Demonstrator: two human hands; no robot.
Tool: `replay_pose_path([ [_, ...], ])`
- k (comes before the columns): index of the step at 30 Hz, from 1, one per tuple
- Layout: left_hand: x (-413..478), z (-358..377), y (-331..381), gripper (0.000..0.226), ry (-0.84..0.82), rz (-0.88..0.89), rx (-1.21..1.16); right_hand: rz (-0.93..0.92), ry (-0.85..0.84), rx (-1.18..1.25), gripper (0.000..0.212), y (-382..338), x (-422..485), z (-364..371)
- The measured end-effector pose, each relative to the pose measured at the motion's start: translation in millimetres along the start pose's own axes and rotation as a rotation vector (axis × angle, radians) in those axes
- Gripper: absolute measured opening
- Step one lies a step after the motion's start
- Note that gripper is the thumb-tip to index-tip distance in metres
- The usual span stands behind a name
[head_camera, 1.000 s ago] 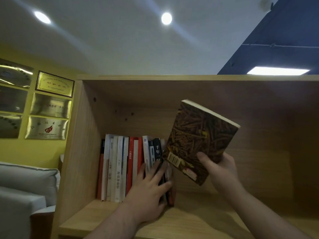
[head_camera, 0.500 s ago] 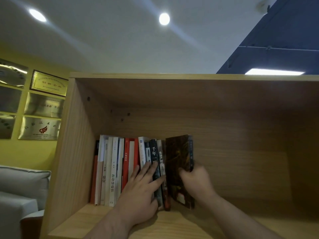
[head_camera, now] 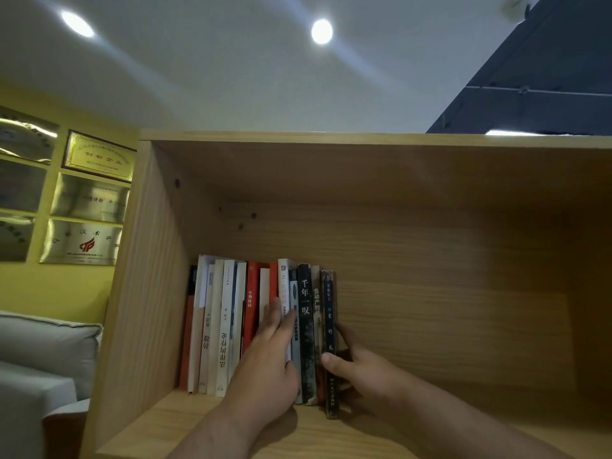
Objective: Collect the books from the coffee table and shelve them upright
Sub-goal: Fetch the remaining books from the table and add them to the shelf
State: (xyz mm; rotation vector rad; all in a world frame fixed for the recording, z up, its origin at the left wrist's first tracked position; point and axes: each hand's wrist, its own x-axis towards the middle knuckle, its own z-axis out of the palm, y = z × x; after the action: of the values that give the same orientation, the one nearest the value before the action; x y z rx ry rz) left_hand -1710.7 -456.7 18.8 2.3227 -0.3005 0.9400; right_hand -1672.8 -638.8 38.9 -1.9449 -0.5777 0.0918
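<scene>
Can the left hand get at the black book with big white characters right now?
Probably yes: the left hand lies flat just beside the black book, whose upper spine is bare. The right hand grips the end book, clear of it.

dim, shadowed shelf point(head_camera: 430, 260) under glaring ceiling spotlights point(head_camera: 321, 31)

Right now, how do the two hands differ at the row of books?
The left hand presses flat, fingers straight, on the shelved books; the right hand grips the dark end book, thumb on its spine. The left hand sits within the row; the right hand at its open end. Both touch upright books.
</scene>
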Motion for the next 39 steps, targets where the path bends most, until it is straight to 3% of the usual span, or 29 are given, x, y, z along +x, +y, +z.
replay_pose_path([
  [11,-1,-3,6,0.072,0.124,-0.071,0.006,-0.043,0.087,-0.142,0.086,13,28,14],
  [15,29,-32,7,0.071,0.278,-0.116,0.248,-0.085,0.065,-0.231,0.09,15,28,13],
  [21,65,-72,14,0.038,0.079,-0.237,0.277,-0.1,0.04,-0.22,0.083,15,26,8],
  [25,59,-66,19,0.039,0.255,-0.162,0.233,-0.091,0.028,-0.201,0.077,13,24,7],
  [35,24,-73,11,0.024,0.614,-0.128,-0.411,-0.122,0.026,-0.175,0.084,23,32,5],
  [39,-1,-68,0,0.009,0.616,-0.194,-0.526,-0.138,0.02,-0.14,0.09,29,38,3],
])
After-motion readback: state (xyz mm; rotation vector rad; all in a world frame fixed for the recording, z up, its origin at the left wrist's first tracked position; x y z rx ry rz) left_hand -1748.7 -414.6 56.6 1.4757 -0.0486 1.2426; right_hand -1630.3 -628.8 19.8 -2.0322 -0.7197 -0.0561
